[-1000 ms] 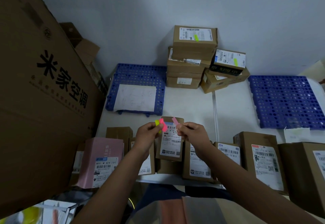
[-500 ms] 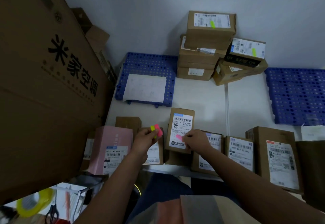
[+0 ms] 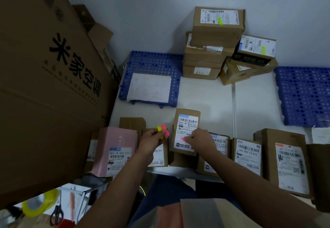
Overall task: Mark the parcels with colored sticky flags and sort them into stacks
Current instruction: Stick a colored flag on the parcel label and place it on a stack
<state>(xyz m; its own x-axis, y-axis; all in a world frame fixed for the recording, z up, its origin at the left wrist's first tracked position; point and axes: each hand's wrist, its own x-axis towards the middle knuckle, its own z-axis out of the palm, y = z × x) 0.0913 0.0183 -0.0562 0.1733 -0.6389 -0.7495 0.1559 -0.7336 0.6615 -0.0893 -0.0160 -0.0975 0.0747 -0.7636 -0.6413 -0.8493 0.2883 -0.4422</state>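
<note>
White tabletop [image 3: 201, 93] ran back to a pale wall, with two blue perforated plastic mats [image 3: 153, 61] lying flat on it, a sheet of paper [image 3: 150, 87] on the left one. I saw my right hand [image 3: 200, 137] resting on the shipping label of an upright brown parcel [image 3: 187, 131], a tall cardboard box whose long axis ran away from me. Just past my right fingertips a pink sticky flag [image 3: 183, 139] lay on that label, its long axis roughly crosswise, free end pointing left; the fingertips were bent onto it, though I could not tell whether they pinched it or only pressed it. My left hand [image 3: 151, 138], just left of the parcel, held a small pad of flags [image 3: 163, 131] between curled fingers, neon yellow and pink strips sticking up beyond the fingertips and fanned to the right. Beyond both hands, against the wall, stood a stack of brown parcels [image 3: 214, 45], matte corrugated board with white labels; the top one carried a yellow-green flag [image 3: 220, 21]. A pink box [image 3: 116, 149] stood left of my left hand.
</note>
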